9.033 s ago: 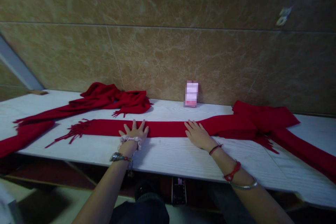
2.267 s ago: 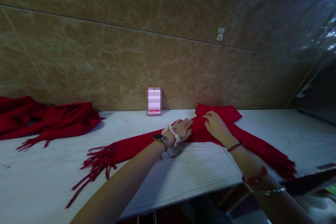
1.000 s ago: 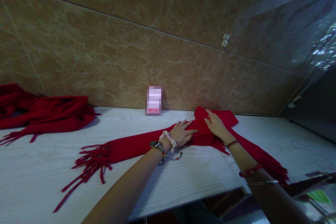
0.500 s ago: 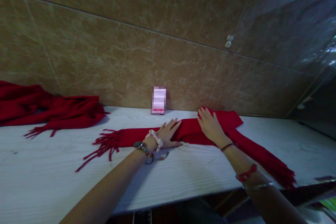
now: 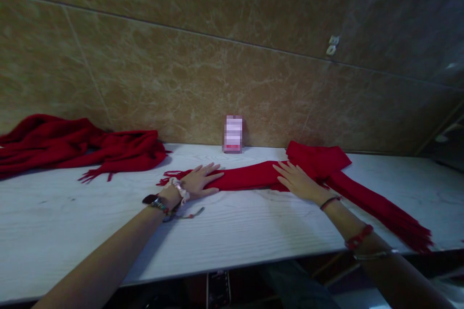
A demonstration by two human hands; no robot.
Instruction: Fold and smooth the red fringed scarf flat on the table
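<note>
A red scarf (image 5: 246,176) lies stretched along the white tabletop, folded over at its right part, with one fringed tail slanting toward the front right. My left hand (image 5: 198,181) rests flat near the scarf's left end, fingers spread, partly covering the fringe there. Flat on the middle of the scarf, just left of the fold, is my right hand (image 5: 297,181), its fingers also spread. Neither hand grips the cloth.
A second red scarf (image 5: 90,147) lies heaped at the left against the brown marbled wall (image 5: 203,87). A phone-like object (image 5: 234,134) with a blurred face leans on the wall. Below the front edge of the white table (image 5: 232,231) a dark phone (image 5: 218,289) shows.
My left hand has slid left along the scarf to its fringed end. My right hand has shifted slightly off the folded part. The whole view has moved a little to the left.
</note>
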